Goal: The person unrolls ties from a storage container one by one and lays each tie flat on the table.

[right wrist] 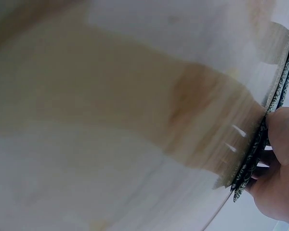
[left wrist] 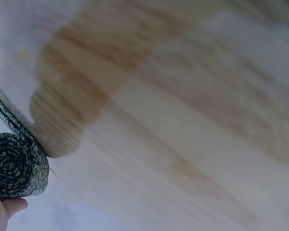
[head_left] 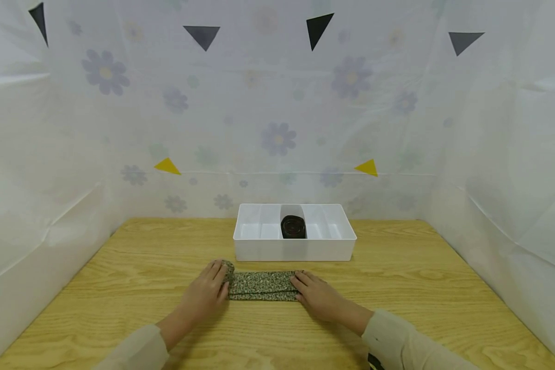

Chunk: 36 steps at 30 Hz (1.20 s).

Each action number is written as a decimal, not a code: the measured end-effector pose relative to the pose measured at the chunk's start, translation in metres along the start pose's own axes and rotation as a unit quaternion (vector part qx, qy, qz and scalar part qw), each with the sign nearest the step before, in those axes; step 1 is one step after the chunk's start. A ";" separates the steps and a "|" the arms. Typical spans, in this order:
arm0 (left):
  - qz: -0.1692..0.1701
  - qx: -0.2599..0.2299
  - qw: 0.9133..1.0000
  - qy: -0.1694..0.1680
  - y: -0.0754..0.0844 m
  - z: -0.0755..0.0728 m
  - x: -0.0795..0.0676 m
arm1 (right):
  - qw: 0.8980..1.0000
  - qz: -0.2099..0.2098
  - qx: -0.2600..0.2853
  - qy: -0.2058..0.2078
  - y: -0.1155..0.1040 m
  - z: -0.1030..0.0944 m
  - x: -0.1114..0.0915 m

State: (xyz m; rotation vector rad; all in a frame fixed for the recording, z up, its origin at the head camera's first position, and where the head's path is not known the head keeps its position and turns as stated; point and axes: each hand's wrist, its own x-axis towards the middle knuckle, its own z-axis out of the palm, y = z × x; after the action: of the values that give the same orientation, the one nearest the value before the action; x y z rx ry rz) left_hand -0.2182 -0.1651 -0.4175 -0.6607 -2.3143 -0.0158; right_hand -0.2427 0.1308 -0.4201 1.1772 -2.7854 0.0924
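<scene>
A strip of folded cloth (head_left: 264, 285), green-black with a fine speckled pattern, lies flat on the table before me. Its left end is wound into a thick roll (left wrist: 10, 166), whose spiral shows in the left wrist view. My left hand (head_left: 208, 288) grips that roll, fingers over its far side and thumb near the front. At the strip's other end, my right hand (head_left: 316, 295) rests on the cloth with fingertips pressing its layers down. Seen from the right wrist, the thumb (right wrist: 284, 127) sits right at the cloth's edge.
Just behind the cloth stands a white divided box (head_left: 259, 250). A dark rolled item (head_left: 293, 226) sits in its middle compartment. Wood-grain table (head_left: 166, 241) extends to both sides, enclosed by white flower-printed sheeting (head_left: 231, 103).
</scene>
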 end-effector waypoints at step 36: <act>-0.033 -0.011 0.999 -0.011 -0.013 -0.005 -0.010 | 1.000 -0.007 0.000 -0.002 0.001 0.000 0.000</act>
State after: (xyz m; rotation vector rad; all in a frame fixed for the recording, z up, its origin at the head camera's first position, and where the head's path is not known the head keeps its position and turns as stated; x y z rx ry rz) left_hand -0.2151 -0.1824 -0.4181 -0.5975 -2.3602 -0.0638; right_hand -0.2430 0.1313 -0.4197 1.1972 -2.7805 0.0906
